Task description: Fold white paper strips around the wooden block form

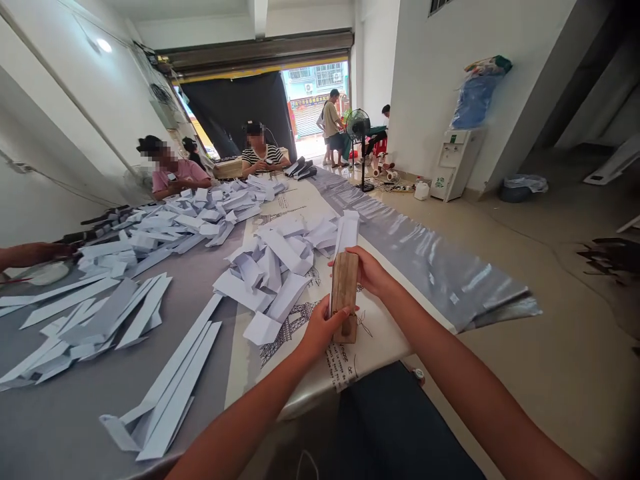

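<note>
My left hand (323,327) is closed around the lower part of a wooden block (345,283), its thumb across the front. My right hand (369,270) grips the block's upper right side, with fingers hidden behind it. A folded white paper strip (349,230) sticks up behind the top of the block; which fingers touch it is hidden. Just beyond my hands, a heap of folded white paper pieces (283,260) lies on the printed tablecloth (295,393). Long flat white strips (175,380) rest to the left, on the grey cloth.
A larger paper pile (195,217) spreads toward two seated people (175,175) across the table. Another person's hand (37,255) reaches in at the left edge. Silvery sheeting (425,247) hangs along the right side. A fan (359,127) and water dispenser (455,163) stand behind.
</note>
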### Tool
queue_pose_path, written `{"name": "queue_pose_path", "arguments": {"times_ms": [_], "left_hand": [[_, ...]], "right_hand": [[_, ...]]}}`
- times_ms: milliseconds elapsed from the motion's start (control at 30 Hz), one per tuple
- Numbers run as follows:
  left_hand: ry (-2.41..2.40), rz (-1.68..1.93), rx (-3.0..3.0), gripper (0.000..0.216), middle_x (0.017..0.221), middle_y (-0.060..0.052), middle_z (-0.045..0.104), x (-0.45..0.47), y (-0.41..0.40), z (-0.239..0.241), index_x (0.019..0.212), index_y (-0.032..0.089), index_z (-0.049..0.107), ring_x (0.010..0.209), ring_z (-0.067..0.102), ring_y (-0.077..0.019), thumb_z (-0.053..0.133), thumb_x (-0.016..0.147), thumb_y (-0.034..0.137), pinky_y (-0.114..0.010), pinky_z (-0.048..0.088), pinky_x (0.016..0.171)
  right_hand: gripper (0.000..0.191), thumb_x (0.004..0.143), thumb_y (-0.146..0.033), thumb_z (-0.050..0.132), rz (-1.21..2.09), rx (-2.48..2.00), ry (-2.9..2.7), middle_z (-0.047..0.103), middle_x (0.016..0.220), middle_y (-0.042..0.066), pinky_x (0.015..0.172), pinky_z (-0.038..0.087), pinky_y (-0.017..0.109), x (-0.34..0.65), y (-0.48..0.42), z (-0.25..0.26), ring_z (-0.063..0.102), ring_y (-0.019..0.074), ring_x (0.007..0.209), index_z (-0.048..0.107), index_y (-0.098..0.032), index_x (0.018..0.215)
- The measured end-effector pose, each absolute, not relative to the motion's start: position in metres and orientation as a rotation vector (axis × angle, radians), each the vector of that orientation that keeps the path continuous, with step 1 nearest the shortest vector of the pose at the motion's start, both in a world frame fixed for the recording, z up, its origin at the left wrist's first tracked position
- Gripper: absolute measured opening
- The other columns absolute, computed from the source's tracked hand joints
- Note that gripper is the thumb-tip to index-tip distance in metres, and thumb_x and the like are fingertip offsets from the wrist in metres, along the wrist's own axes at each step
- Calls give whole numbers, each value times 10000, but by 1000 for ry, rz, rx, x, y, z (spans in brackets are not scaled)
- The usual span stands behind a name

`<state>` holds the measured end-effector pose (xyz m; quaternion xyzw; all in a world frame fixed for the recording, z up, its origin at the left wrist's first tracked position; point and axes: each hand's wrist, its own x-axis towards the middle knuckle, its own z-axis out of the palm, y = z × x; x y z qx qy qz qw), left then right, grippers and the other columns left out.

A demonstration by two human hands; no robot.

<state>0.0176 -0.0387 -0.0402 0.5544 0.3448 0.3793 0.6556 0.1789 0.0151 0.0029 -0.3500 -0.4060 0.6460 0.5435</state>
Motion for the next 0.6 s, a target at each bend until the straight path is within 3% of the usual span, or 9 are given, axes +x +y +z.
{"name": "queue_pose_path", "arguments": {"times_ms": [200, 433, 600], "left_hand": [[805, 829, 1188, 389, 1012, -120, 687, 17, -38, -37, 976, 135, 606, 697, 630, -170, 655, 736, 437, -294, 477, 658], [766, 806, 1209, 391, 1086, -135, 659, 14, -41, -33, 985, 136, 604, 675, 620, -160, 661, 733, 430, -289, 478, 627], [771, 819, 1289, 382, 1101, -128, 656, 12, -39, -34, 1029, 137, 610, 703, 610, -152, 641, 755, 402, -280, 469, 667]], "right_hand": [[224, 749, -255, 494, 1387, -814, -968, 732, 831, 75, 726, 527, 315, 184, 17, -4, 675, 215, 820, 661, -142, 846], [301, 784, -383, 563, 1404, -717, -967, 731, 886, 103, 690, 538, 341, 186, 11, -5, 677, 244, 846, 646, -146, 949], [354, 763, -358, 614, 1215, -738, -907, 729, 936, 25, 668, 527, 290, 184, 9, -9, 669, 207, 886, 588, -240, 1096]]}}
